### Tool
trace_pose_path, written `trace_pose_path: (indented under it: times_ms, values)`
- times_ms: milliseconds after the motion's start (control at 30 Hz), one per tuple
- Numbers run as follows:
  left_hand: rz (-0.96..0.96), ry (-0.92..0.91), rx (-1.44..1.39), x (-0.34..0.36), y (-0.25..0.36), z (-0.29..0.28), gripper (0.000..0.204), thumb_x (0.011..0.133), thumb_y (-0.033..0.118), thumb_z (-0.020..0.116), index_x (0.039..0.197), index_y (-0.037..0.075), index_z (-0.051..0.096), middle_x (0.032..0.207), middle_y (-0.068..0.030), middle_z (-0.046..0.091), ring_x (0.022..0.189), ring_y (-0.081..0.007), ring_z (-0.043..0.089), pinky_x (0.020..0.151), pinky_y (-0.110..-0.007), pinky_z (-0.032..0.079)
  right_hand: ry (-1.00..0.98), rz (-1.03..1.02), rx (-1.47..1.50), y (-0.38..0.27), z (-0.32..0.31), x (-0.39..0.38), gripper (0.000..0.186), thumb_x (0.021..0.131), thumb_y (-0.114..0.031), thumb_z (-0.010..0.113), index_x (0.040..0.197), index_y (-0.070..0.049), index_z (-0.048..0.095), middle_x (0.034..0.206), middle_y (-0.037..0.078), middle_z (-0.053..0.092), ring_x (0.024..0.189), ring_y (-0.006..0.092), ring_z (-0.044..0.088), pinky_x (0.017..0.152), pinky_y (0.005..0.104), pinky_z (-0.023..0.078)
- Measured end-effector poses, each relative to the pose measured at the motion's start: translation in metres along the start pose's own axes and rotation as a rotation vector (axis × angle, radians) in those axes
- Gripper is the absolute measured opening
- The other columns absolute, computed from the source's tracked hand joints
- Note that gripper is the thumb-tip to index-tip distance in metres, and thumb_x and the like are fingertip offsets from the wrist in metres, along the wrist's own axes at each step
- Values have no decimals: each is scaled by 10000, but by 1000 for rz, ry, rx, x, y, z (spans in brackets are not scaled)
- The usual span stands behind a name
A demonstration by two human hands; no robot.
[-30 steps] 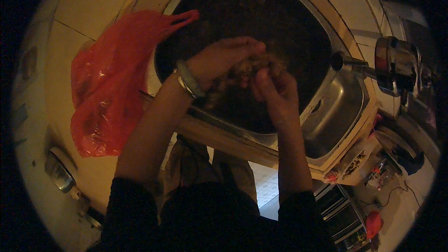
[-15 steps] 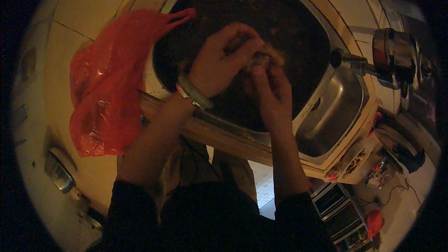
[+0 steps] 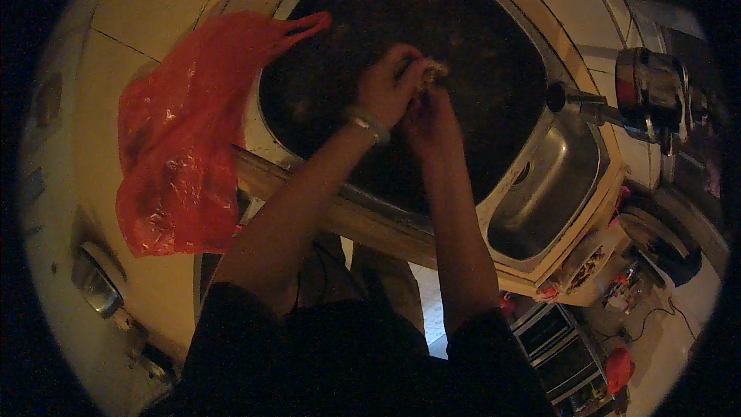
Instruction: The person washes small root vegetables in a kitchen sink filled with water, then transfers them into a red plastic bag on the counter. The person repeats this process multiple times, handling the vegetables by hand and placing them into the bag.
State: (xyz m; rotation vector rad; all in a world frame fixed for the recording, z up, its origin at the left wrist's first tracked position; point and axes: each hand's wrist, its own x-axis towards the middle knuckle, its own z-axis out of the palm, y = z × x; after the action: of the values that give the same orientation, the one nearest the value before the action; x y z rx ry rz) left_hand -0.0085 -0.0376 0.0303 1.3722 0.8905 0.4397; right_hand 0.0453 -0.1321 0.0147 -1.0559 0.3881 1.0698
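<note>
- Your left hand (image 3: 384,93) is curled with its fingers closed around a small pale lump (image 3: 437,70), which sticks out past the fingertips on the side toward your right hand.
- Your right hand (image 3: 427,112) presses up against the left from just beside it; its fingers meet the same lump, but the light is too dim to tell whether they pinch it or only steady it.
- The lump sits between the two hands, at their far tips, held above the dark basin (image 3: 494,100). It is too small and blurred to tell what it is or which way its long side runs.
- The left hand lies nearer the lump and covers more of it.
- A pale band (image 3: 369,125) circles your left wrist.
- Beyond your right hand a metal tap (image 3: 617,104) reaches over the basin's edge, with a smaller steel basin (image 3: 548,193) under it.
- Well off from your left hand, a red plastic bag (image 3: 185,139) lies spread on the counter (image 3: 108,54), one handle touching the basin's rim.
</note>
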Motion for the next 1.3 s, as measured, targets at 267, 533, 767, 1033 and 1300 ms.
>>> trace_pose_path:
  times_ms: [267,533,767,1033,1300]
  values:
    - [-244,-115,92,20,-55,4,451,856,370,552,1194,72,527,1086,-174,604,990,-308,583,864,-368,448,219,-233,-1312,11,-17,28,282,892,-176,470,1135,-37,507,1070,129,576,965,262,563,814,368,469]
    - [-47,-375,596,25,-74,-9,519,880,399,466,1281,69,444,1318,-176,433,1150,-331,477,994,-405,352,158,-480,-1281,-5,-13,20,366,773,-130,555,1132,-59,542,1167,194,547,1080,338,525,871,383,447]
    - [-425,-625,39,29,-40,-21,494,823,364,573,1221,78,511,1195,-100,554,1093,-242,512,933,-367,399,69,-238,-1008,-35,-18,24,352,823,-293,558,1090,-66,590,1153,150,552,1042,267,533,885,375,417]
    - [-128,-364,260,32,-58,-13,506,816,356,592,1223,66,516,1232,-103,539,1122,-263,505,952,-383,391,191,-415,-1045,-2,-12,29,569,847,-328,545,1274,23,407,1286,198,463,1073,333,535,904,364,422]
    - [-196,-387,118,31,-46,-22,515,836,390,560,1231,63,512,1292,-130,487,1193,-288,448,1005,-357,336,126,-403,-1472,5,-10,23,485,871,-399,473,1094,26,551,995,247,610,905,379,597,811,426,460]
